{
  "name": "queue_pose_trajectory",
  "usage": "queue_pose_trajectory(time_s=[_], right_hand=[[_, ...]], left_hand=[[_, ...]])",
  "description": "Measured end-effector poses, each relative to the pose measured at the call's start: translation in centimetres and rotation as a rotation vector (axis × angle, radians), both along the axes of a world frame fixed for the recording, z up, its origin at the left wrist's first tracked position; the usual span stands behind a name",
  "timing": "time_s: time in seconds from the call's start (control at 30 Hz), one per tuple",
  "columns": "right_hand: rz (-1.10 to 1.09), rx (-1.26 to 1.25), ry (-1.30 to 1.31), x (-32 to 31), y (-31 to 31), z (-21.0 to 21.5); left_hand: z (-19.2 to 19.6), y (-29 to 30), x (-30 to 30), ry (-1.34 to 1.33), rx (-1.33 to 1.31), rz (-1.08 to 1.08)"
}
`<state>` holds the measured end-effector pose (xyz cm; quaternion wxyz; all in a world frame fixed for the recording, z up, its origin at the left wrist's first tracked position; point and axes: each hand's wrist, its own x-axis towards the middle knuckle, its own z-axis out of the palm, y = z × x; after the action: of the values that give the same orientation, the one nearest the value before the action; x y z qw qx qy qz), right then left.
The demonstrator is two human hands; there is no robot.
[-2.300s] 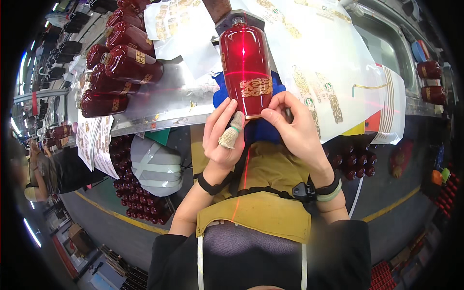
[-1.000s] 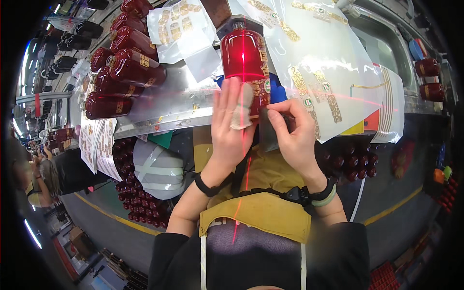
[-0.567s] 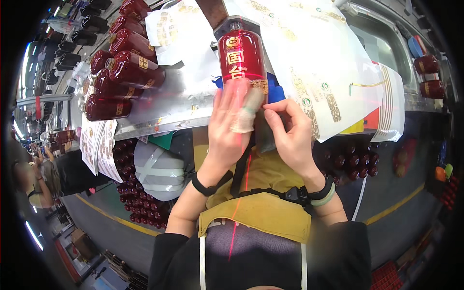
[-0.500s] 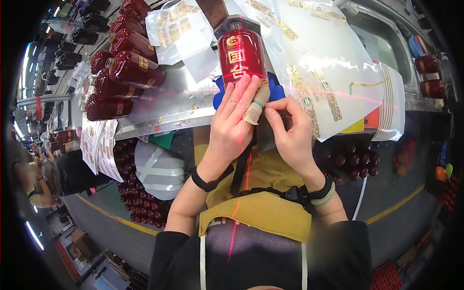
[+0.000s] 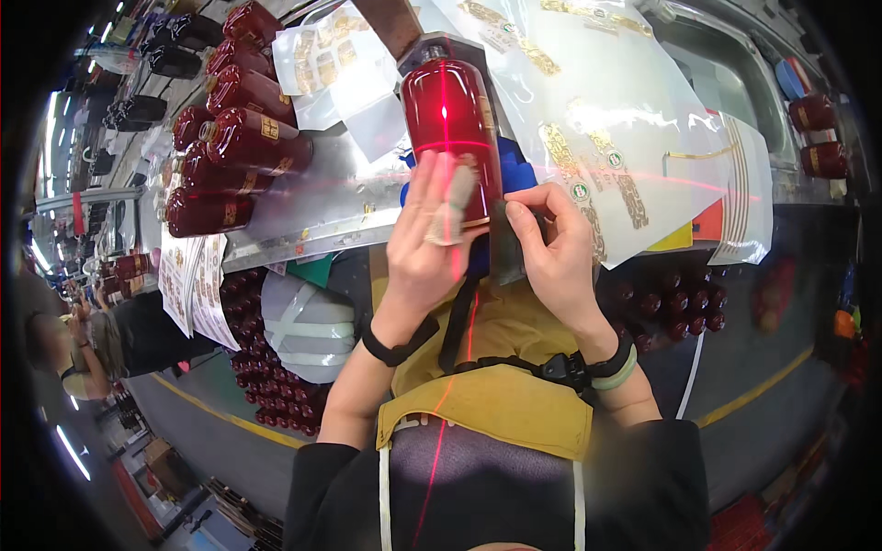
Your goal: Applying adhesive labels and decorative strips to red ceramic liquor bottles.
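Note:
A red glass bottle lies in a cradle on the bench in front of me, its neck pointing away. Red laser lines cross on its face, and gold print shows along its right side. My left hand rests on the lower part of the bottle with fingers stretched flat, slightly blurred. A beige cloth cover wraps one of its fingers. Just right of the bottle, my right hand has thumb and forefinger pinched together. Whatever lies between those fingertips is too small to make out. Blue padding shows beside the bottle.
More red bottles lie grouped on the bench at left. Clear sheets with gold stickers cover the right side, near a metal sink. Label strips hang over the left bench edge. Many bottles stand below. A person is at far left.
The bottle has turned about its length: the large gold characters have left its upper face. My left hand has shifted slightly left across it. My right hand has barely moved.

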<state>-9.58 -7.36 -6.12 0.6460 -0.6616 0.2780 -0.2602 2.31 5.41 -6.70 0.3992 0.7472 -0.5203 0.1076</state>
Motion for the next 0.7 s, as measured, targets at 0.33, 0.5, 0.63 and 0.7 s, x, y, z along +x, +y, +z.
queue_pose_trajectory(time_s=[0.33, 0.5, 0.63, 0.7], right_hand=[[0.017, -0.087, 0.006, -0.3, -0.2, 0.4], [-0.037, -0.195, 0.097, -0.6, -1.1, 0.6], [0.003, -0.058, -0.004, -0.7, 0.0, 1.4], [0.088, -0.179, 0.010, -0.5, 0.2, 1.7]], left_hand=[[-0.7, -0.1, -0.8, -0.077, 0.036, 0.053], [-0.3, 1.1, -0.9, 0.209, -0.041, 0.166], [-0.7, 1.2, -1.0, 0.136, -0.075, 0.172], [-1.0, 0.9, -0.7, 0.156, -0.002, 0.140]])
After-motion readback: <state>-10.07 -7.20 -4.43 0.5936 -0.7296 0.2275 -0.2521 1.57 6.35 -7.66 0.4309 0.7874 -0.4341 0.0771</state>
